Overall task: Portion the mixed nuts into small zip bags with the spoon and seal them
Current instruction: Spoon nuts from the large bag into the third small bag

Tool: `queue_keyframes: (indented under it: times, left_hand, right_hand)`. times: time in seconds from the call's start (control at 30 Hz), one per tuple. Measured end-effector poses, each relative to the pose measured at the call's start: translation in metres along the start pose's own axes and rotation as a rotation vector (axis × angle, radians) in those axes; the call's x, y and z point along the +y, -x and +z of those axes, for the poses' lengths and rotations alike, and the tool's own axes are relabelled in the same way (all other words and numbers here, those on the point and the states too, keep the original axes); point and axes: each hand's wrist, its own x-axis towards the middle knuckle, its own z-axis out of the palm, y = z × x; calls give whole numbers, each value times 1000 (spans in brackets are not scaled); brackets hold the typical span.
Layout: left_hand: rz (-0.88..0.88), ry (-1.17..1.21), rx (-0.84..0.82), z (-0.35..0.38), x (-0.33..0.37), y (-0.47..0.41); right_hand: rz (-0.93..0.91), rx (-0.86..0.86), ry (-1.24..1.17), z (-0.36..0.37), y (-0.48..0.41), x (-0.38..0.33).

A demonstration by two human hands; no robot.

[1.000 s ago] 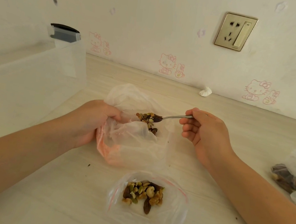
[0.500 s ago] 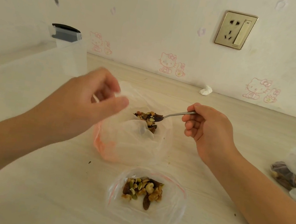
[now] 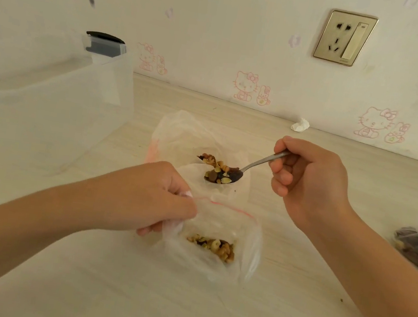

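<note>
Clear, thin plastic formed the small zip bag (image 3: 222, 225) with the red seal line, which lay nearest the person on the pale wood-grain tabletop (image 3: 207, 307), with a shallow layer of mixed nuts (image 3: 212, 245) already in its bottom. A second earlier the left hand had been bunched around the larger crumpled clear supply bag (image 3: 179, 132) behind it, and half a second earlier it was in the air. Now the left hand (image 3: 153, 199) had come down on the small bag, its fingers curled and pinching the left edge of the mouth so that the opening was lifted and gaped towards the spoon. The right hand (image 3: 307, 181) kept its fingers clenched round the handle of the slim metal spoon (image 3: 244, 167), whose bowl was heaped with nuts and hovered over the large bag's mouth, just beyond the small bag's red line. The shift suggested that scooping was done for this round and the pour came next: the spoon probably needed to travel a little towards the person and tip inside the held-open mouth. With the heap so full, a piece or two might roll off on the way. Sealing had not yet begun on this bag. Other filled small bags (image 3: 417, 246) lay at the far right of the tabletop.
</note>
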Motion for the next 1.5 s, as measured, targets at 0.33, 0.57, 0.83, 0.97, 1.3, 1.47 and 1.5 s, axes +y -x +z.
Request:
queue_keyframes:
  times: [0.33,0.57,0.83,0.97,1.3,1.47,1.5]
  left_hand:
    - [-221,215,-66,-7,3,-13]
    - [-153,192,-98,-6,-3,-14]
    - [136,314,413,-30,-20,-24]
    - [93,389,802,-35,-52,-49]
    - [-177,661,321,-32,-45,-67]
    - [-185,558,333,-26,-39,-62]
    - [-190,556,351,-25,-37,-62]
  right_hand:
    - [-536,-385,305,2,24,-1]
    - [-530,-257,234,0,22,-5]
    - [-435,-47,412,-2,1,3]
    - [-406,-170,473,-3,2,7]
    - [-411,-222,632,1,4,11]
    - [-431,-97,674,-4,1,5]
    - [-423,-73,682,-4,0,5]
